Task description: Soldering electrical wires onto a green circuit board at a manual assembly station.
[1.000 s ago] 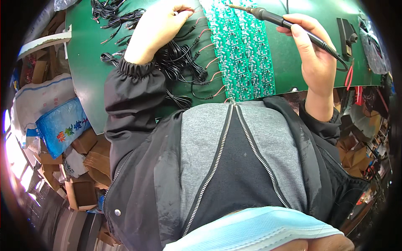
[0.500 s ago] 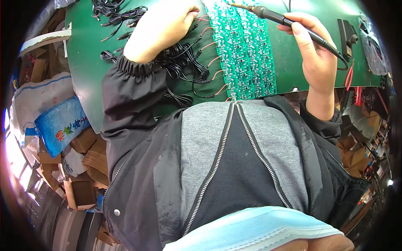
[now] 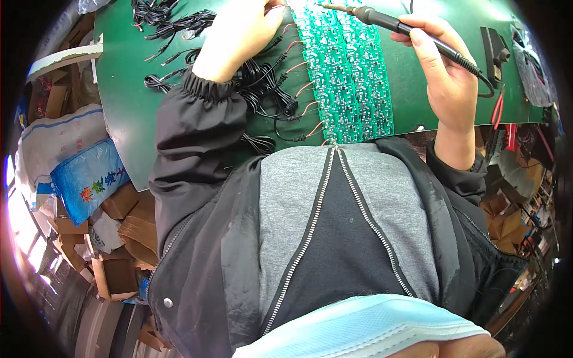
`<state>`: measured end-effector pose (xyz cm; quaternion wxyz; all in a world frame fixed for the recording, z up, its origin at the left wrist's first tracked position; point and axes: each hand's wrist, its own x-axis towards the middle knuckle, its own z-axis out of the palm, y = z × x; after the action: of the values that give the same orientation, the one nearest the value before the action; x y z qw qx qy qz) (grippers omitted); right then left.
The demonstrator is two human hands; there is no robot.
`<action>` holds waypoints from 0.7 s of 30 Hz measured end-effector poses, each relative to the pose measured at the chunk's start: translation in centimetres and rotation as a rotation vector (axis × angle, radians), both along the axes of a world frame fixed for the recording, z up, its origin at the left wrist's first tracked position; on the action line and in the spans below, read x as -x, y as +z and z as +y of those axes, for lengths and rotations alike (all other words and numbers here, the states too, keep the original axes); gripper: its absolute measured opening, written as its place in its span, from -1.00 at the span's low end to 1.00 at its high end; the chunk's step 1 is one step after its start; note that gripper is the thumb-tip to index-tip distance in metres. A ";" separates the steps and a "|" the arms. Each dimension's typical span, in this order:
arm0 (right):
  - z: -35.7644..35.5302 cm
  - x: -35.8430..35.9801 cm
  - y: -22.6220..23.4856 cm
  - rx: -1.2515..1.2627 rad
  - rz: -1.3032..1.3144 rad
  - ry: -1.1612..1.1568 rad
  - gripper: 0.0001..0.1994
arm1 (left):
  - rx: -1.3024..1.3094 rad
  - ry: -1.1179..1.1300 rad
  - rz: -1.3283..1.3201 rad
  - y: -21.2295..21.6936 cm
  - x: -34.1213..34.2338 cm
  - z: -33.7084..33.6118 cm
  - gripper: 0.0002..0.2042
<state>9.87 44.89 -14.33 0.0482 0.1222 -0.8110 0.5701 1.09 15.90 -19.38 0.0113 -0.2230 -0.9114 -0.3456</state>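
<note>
The right hand (image 3: pixel 444 71) is closed around the black handle of a soldering iron (image 3: pixel 412 33), thumb and fingers pinching it like a pen. The iron slants across the far part of the worktop (image 3: pixel 131 113), its metal tip reaching the far end of a green circuit board panel (image 3: pixel 349 77), and its cable runs off behind the hand toward the worktop's right edge.

The left hand (image 3: pixel 239 33) rests on the worktop just left of the panel, at its far end. Its fingers are curled and partly cut off by the top of the picture, so I cannot tell whether it pinches anything. A red wire shows at its fingertips.

The panel is a long strip of many small identical boards. It lies lengthwise from the near edge of the worktop, right in front of the person's body, up to the far edge of the view. Along its left side, short red wires (image 3: pixel 301 89) join it to a tangle of black cables (image 3: pixel 265 89) lying under and beside the left forearm in its dark sleeve.

More black cables (image 3: pixel 170 18) are heaped toward the far left corner of the green worktop. Near the right edge stands a black holder (image 3: pixel 494 56), with red-handled cutters (image 3: pixel 498 110) just beside it.

Below the worktop's left edge, a blue plastic bag (image 3: pixel 86 179) and cardboard boxes (image 3: pixel 125 238) sit on the floor.
</note>
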 end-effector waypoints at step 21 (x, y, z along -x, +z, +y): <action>-1.3 0.8 -1.8 0.157 -0.115 0.065 -0.75 | -0.222 0.018 -0.225 -0.4 0.3 0.4 -0.84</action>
<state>9.02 43.63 -16.09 -0.0077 0.1113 -0.7609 0.6392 0.74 16.28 -19.81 -0.0633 -0.1721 -0.8649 -0.4672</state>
